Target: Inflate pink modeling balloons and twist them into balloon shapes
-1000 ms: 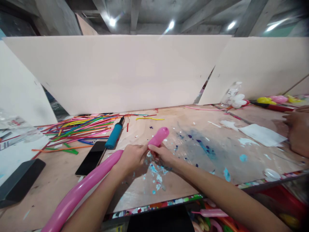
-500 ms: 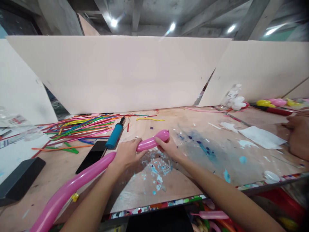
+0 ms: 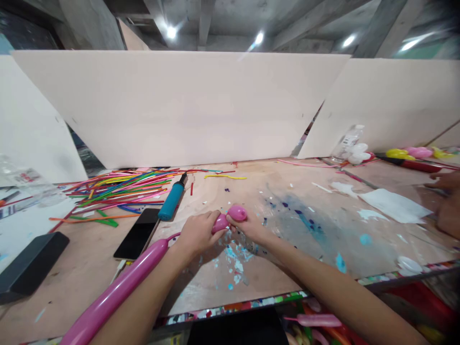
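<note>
Pinching the long pink balloon [image 3: 118,294], the right hand [image 3: 248,227] pressed its thumb and fingers together just behind a small round bubble [image 3: 237,212] at the balloon's end. The left hand [image 3: 197,232] curled around the balloon close beside it, with a short swollen part showing between the two hands. Behind the left hand a thin, limp stretch ran into the thick inflated length, which lay along the outer side of the left forearm. Under both hands was the table [image 3: 258,285], scattered with light-blue flecks [image 3: 235,263]. Just left of the left hand lay a black phone [image 3: 137,234], and past the phone's far end a blue pump [image 3: 171,201] with its dark nozzle pointing away. Well to the left of that hand rested a dark block [image 3: 34,266]. Right of the right hand spread a blue stain [image 3: 305,223]; farther along lay a white sheet [image 3: 394,205], then another person's hand [image 3: 449,206], whose grip could not be told. Ahead and left of the hands were heaped thin coloured strips [image 3: 125,189]. Far to the right of the right hand, a clear bottle [image 3: 348,142] stood beside white balloons [image 3: 358,155]. Beyond everything on the table rose a white panel [image 3: 187,108].
</note>
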A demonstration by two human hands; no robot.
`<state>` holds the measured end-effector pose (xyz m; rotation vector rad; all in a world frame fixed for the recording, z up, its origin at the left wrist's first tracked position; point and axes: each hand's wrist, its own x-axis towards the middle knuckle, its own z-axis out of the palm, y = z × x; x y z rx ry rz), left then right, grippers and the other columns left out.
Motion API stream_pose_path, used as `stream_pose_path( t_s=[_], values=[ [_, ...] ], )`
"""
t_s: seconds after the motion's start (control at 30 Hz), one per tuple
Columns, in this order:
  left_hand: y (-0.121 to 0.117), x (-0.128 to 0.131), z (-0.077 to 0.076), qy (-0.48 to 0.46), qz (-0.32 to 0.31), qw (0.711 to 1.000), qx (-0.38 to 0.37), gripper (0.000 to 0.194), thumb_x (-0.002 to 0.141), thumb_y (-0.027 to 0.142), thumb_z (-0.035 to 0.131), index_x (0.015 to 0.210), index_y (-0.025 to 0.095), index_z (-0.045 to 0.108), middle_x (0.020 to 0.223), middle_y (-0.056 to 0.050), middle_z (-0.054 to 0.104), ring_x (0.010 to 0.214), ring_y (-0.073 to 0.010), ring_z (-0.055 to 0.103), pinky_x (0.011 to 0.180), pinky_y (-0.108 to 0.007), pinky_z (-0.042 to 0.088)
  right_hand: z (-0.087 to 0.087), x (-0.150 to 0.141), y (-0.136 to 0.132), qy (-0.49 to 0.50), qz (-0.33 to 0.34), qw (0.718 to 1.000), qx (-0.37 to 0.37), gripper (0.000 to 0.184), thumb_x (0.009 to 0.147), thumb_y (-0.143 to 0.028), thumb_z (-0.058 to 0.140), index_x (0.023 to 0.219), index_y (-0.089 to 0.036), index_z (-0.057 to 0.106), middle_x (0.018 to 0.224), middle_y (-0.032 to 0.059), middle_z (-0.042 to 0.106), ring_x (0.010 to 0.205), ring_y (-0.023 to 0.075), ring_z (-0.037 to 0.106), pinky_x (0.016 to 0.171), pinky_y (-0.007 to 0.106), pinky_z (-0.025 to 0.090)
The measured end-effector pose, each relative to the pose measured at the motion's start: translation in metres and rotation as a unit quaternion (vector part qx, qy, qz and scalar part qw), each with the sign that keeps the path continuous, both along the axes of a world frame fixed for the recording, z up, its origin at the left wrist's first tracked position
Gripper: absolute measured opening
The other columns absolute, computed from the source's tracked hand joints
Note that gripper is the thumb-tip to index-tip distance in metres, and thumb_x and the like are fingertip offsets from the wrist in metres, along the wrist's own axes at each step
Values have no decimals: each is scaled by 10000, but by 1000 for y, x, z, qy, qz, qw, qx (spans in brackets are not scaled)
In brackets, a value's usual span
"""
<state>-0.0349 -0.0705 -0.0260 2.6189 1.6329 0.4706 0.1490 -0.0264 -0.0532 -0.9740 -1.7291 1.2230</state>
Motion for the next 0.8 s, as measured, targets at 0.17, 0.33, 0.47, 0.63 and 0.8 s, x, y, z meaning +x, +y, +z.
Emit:
stream_pose_path(
  t_s=[0.17,0.33,0.47,0.63,0.8],
  values=[
    [-1,1,1,48,-36,998,10,247,917,423,443,970,219,570,910,-43,672,821,-221,631,665,-315,395,1,-1,-4,8,26,1000,-6,310,756,-438,645,647,-187,500,552,-23,511,533,117,463,541,260,374],
    [1,0,0,69,-61,996,19,179,916,305,445,956,207,589,881,-53,658,829,-205,619,689,-304,401,7,-2,-5,-6,23,999,40,252,708,-332,657,599,-178,490,563,-32,467,548,101,413,533,237,344],
    [3,-4,-1,61,-78,995,8,158,906,220,440,930,206,596,871,-49,656,820,-192,616,693,-291,403,10,-4,-7,-11,31,998,63,177,652,-247,635,591,-177,484,572,-35,452,557,99,388,522,229,322],
    [3,-5,-3,40,-84,996,-1,186,925,244,431,904,205,612,842,-43,656,782,-174,620,682,-277,402,10,-4,-7,-24,31,998,53,150,642,-251,626,600,-174,505,576,-33,461,558,98,387,521,229,329],
    [4,-3,-5,51,-73,996,-9,239,937,277,408,856,189,616,832,-63,673,792,-193,637,685,-289,411,-1,-6,-4,-30,24,999,3,183,677,-286,619,602,-182,489,540,-39,462,518,94,418,490,219,340]
  ],
)
